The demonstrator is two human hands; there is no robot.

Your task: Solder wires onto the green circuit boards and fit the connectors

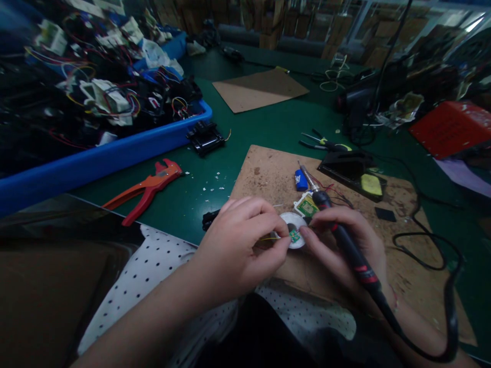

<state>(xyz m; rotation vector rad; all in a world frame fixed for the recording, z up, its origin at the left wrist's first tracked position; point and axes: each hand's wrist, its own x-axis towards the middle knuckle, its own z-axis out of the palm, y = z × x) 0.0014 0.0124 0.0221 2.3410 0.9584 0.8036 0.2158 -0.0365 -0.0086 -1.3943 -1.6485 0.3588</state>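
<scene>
My left hand (249, 240) is closed in a pinch on a thin yellow wire (268, 238), beside a small green circuit board (294, 235). That board lies over a white solder spool (291, 220). My right hand (345, 240) holds a black and red soldering iron (347, 248), its metal tip pointing up and away; the thumb and a finger reach to the board's right edge. Just beyond the spool are a green board in a white frame (307, 205) and a blue cylinder (301, 180) near red and black wires.
A brown work board (264, 174) lies on the green table (207, 189). Red cutters (161, 184), a blue bin (115, 158) of wired parts and a black module (206, 137) are left. Pliers (326, 143), an iron stand with yellow sponge (371, 185) and a red box (452, 128) are right.
</scene>
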